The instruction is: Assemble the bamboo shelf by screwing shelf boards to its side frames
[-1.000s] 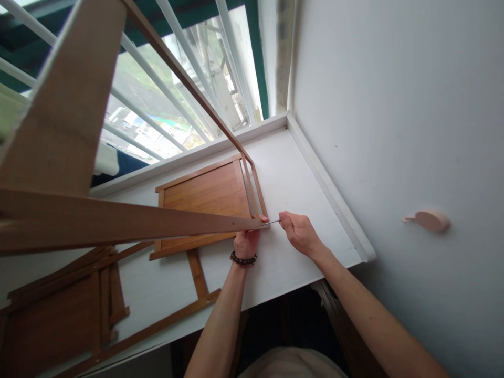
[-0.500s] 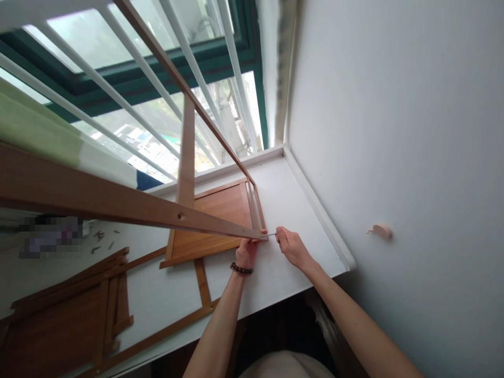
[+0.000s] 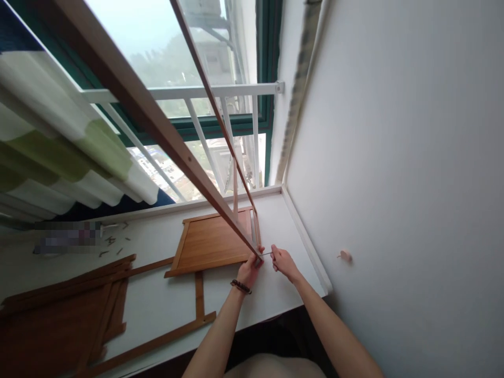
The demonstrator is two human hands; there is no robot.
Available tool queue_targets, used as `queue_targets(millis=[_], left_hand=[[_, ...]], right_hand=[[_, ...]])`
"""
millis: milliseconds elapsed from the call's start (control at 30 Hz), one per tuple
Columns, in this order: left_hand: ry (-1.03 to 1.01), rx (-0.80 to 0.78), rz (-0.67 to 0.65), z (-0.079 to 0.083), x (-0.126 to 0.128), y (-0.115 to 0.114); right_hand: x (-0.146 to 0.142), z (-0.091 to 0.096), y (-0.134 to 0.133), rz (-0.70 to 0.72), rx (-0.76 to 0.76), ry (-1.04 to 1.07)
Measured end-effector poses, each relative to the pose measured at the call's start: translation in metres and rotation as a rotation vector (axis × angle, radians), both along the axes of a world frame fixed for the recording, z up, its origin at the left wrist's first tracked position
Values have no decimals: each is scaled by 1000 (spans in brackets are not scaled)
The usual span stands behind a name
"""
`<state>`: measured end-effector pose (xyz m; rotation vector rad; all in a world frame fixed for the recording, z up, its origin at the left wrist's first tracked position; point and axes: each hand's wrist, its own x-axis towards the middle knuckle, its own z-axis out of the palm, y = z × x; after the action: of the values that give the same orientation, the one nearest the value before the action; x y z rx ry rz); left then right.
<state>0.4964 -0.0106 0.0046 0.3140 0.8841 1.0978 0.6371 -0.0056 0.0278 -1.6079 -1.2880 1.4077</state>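
The rail (image 3: 157,126) now slants steeper across the window. Both hands stay at its low end, above the desk (image 3: 165,299).
The left hand (image 3: 248,271) has its grip closed round the rail's end, just beside the panel (image 3: 212,241). The right hand (image 3: 282,261) pinches a thin rod (image 3: 266,254) tight against that end. Likely best: keep the rod square to the rail, with the left hand bracing.

White ledge (image 3: 275,223), wooden panels (image 3: 208,242), loose screws (image 3: 111,241)
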Motion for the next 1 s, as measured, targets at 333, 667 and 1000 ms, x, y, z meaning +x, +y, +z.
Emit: queue_targets(millis=[333, 667, 1000], left_hand=[[-46, 5, -7, -4, -7, 3], [-65, -26, 16, -3, -5, 4], [-10, -11, 15, -2, -6, 4]], right_hand=[[-4, -6, -10, 34, 57, 136], [-16, -13, -6, -171, 167, 119], [-25, 2, -11, -259, 178, -21]])
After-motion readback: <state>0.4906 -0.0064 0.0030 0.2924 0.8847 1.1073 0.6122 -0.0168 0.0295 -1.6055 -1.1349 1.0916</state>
